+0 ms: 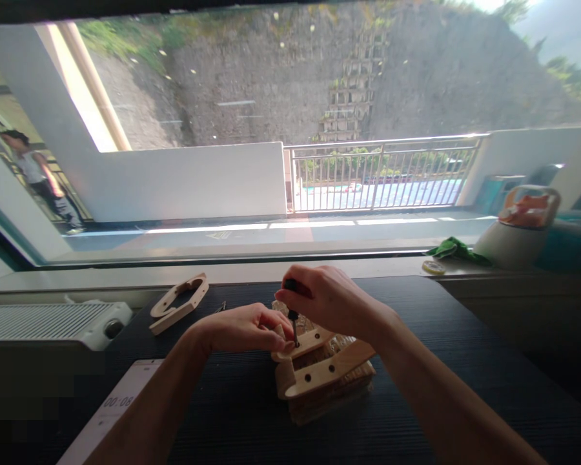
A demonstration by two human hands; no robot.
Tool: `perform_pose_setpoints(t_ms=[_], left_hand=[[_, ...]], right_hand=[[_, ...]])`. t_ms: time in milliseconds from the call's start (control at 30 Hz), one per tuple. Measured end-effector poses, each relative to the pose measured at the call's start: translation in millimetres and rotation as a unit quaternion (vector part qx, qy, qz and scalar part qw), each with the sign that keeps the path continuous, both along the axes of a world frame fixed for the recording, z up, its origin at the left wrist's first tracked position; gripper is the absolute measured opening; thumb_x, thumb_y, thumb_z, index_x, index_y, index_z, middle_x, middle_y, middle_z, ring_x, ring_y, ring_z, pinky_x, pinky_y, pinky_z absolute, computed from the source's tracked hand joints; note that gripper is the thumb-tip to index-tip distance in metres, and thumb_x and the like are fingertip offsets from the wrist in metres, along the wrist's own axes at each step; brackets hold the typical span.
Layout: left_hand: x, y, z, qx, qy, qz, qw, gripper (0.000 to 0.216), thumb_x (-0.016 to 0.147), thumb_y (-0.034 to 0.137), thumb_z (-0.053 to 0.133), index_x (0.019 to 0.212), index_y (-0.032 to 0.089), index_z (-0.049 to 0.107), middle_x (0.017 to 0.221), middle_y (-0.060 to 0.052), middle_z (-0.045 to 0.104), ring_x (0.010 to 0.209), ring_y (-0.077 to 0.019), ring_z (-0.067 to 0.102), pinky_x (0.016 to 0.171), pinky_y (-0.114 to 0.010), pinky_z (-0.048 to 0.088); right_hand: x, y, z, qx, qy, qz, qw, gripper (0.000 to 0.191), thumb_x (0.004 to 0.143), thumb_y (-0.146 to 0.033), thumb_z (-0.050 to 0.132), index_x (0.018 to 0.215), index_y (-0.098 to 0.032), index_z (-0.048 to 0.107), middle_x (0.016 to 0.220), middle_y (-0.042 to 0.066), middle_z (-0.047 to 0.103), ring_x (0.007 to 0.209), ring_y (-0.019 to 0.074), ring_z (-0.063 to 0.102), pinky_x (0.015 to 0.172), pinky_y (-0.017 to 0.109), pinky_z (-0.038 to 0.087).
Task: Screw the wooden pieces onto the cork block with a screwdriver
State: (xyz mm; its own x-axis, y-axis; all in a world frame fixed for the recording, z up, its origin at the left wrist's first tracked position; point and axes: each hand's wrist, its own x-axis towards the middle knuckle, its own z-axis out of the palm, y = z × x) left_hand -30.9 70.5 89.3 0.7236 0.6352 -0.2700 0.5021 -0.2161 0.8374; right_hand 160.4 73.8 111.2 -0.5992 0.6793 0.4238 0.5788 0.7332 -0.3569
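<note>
A small wooden assembly point(319, 371) of pale cut plywood pieces with round holes lies on the dark ribbed table point(465, 361), resting on a clear bag. My right hand point(329, 300) is closed around the black handle of a small screwdriver point(294, 323). Its tip points down into one of the wooden pieces. My left hand point(249, 328) is closed, its fingers pinching the left end of the assembly right beside the screwdriver tip.
A loose curved wooden frame piece point(180, 302) lies at the table's far left. A phone showing a timer point(113, 403) sits near the front left. A white heater point(48, 321) is left of the table. On the windowsill stand a white container point(518, 236) and a green cloth point(458, 250). A person stands outside point(39, 177).
</note>
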Motion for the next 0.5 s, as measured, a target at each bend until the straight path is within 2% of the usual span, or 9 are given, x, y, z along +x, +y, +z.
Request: perform_pose_setpoints(t_ms=[167, 333, 500], left_hand=[[-0.8, 0.3, -0.2, 0.003, 0.007, 0.006, 1.000, 0.027, 0.077, 0.033, 0.059, 0.098, 0.020, 0.069, 0.099, -0.001, 0.064, 0.091, -0.0181, 0.055, 0.079, -0.023, 0.042], [-0.9, 0.2, -1.0, -0.002, 0.009, 0.008, 1.000, 0.025, 0.078, 0.032, 0.059, 0.096, 0.018, 0.070, 0.094, -0.001, 0.064, 0.087, -0.0172, 0.055, 0.077, -0.022, 0.042], [0.9, -1.2, 1.7, -0.002, 0.001, 0.004, 1.000, 0.027, 0.077, 0.034, 0.059, 0.098, 0.018, 0.069, 0.097, -0.002, 0.064, 0.091, -0.0193, 0.055, 0.080, -0.024, 0.042]], right_hand=[[-2.8, 0.3, -0.7, -0.001, -0.006, -0.027, 1.000, 0.033, 0.084, -0.047, 0.049, 0.080, -0.017, 0.059, 0.059, -0.003, 0.051, 0.051, 0.0066, 0.034, 0.051, 0.023, 0.020], [-1.2, -3.5, 1.9, 0.000, 0.005, 0.003, 1.000, 0.020, 0.084, -0.037, 0.052, 0.093, -0.021, 0.061, 0.063, -0.004, 0.054, 0.053, 0.0065, 0.038, 0.053, 0.022, 0.023], [0.3, -2.4, 2.7, -0.006, 0.006, 0.010, 1.000, 0.022, 0.086, -0.039, 0.049, 0.089, -0.020, 0.060, 0.063, -0.003, 0.054, 0.055, 0.0068, 0.039, 0.054, 0.022, 0.024]])
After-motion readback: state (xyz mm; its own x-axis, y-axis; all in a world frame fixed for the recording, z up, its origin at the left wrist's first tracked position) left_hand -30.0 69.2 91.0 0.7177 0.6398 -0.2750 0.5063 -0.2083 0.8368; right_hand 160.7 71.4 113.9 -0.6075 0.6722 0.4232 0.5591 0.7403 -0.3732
